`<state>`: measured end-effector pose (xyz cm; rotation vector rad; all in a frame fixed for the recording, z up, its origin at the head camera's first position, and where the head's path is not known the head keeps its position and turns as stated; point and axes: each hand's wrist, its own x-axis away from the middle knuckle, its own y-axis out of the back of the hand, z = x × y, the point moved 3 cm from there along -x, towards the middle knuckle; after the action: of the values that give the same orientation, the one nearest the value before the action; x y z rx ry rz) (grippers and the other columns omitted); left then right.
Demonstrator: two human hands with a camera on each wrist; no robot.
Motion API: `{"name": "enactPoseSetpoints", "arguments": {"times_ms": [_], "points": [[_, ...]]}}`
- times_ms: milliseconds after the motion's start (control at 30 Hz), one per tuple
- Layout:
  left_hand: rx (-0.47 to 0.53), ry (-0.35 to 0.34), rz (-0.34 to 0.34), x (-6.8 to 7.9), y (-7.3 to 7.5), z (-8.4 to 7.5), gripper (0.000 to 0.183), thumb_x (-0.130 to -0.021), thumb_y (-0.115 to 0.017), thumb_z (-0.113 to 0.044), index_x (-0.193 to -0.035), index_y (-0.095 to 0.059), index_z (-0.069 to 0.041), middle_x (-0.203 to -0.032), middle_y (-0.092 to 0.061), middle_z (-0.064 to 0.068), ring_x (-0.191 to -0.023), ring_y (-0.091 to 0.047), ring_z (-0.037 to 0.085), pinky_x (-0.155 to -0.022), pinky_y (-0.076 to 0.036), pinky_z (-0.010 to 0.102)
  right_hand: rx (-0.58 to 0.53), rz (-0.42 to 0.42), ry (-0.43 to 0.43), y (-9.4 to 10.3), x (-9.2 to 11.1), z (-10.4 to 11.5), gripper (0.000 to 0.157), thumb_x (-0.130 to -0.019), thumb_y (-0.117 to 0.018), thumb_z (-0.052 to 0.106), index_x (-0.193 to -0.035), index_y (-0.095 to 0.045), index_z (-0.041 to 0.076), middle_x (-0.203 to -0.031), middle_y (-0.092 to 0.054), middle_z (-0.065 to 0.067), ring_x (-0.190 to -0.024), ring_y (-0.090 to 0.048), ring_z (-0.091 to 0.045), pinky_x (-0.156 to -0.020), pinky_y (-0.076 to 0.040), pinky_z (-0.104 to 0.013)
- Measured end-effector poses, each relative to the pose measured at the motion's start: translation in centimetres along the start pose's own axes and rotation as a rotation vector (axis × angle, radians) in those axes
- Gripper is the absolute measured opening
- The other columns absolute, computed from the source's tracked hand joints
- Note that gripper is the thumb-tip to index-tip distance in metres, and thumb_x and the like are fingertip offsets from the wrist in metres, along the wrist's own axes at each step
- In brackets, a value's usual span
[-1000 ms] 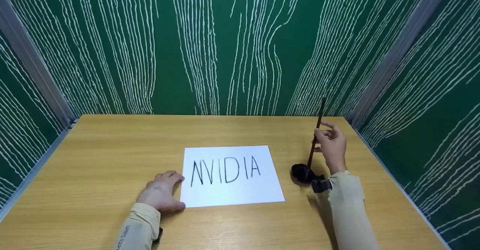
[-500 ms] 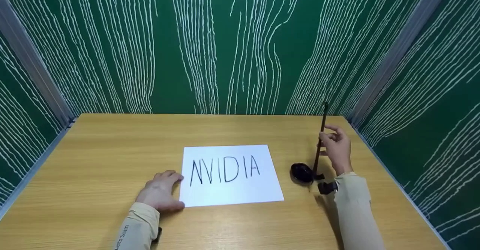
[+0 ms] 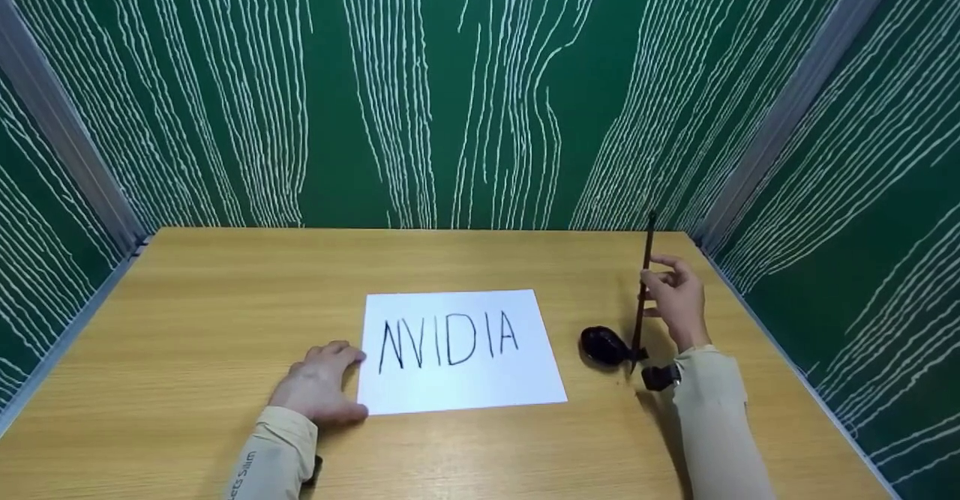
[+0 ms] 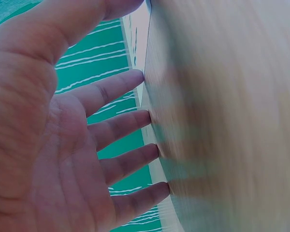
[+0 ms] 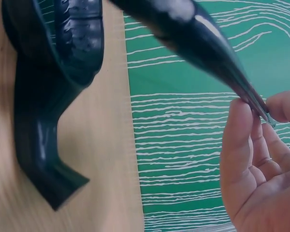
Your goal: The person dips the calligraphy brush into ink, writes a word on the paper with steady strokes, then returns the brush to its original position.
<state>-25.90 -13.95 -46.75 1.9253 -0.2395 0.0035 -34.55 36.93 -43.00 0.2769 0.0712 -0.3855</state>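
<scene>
A white sheet of paper (image 3: pixel 457 387) with "NVIDIA" written on it in black lies on the table. At its left edge rests my left hand (image 3: pixel 319 384), fingers spread and thumb by the lower left corner; the left wrist view shows these fingertips (image 4: pixel 159 191) touching down. My right hand (image 3: pixel 679 301) pinches a thin dark brush (image 3: pixel 643 297) and holds it nearly upright, tip downward. Beside the brush's lower end lies a glossy black spoon-shaped dish (image 3: pixel 602 346), its short handle (image 5: pixel 38 140) bent at the end. Whether the tip touches anything, I cannot tell.
The wooden table (image 3: pixel 225 297) meets a green wall (image 3: pixel 337 110) with white wavy lines at the back. More such panels and grey corner posts (image 3: pixel 795 103) stand at both sides. A dark wrist camera (image 3: pixel 660 377) sits at the right cuff, near the dish.
My right hand has moved right and slightly nearer, carrying the brush from over the dish's bowl to beside its handle. The left hand and the paper have stayed in place.
</scene>
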Motion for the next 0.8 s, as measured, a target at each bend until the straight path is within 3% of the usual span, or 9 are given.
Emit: {"name": "enactPoseSetpoints", "arguments": {"times_ms": [567, 800], "points": [[0.0, -0.038, -0.022, 0.2, 0.2, 0.0, 0.074, -0.053, -0.074, -0.041, -0.121, -0.049, -0.022, -0.134, -0.039, 0.007, -0.122, -0.034, 0.031, -0.094, -0.029, 0.056, 0.14, 0.139, -0.012, -0.1, -1.2, -1.8, 0.041, -0.083, -0.056, 0.035, -0.12, -0.046, 0.02, -0.087, -0.059, -0.002, -0.072, -0.062, -0.028, -0.055, -0.052, -0.044], [0.006, -0.03, -0.015, 0.1, 0.1, 0.1, 0.077, -0.052, -0.074, -0.041, -0.122, -0.048, -0.023, -0.135, -0.038, 0.007, -0.123, -0.032, 0.03, -0.096, -0.027, 0.056, 0.206, 0.171, -0.018, -0.2, -1.7, -2.2, 0.041, -0.083, -0.055, 0.036, -0.12, -0.046, 0.021, -0.095, -0.058, -0.012, -0.067, -0.06, -0.021, -0.056, -0.052, -0.045]]}}
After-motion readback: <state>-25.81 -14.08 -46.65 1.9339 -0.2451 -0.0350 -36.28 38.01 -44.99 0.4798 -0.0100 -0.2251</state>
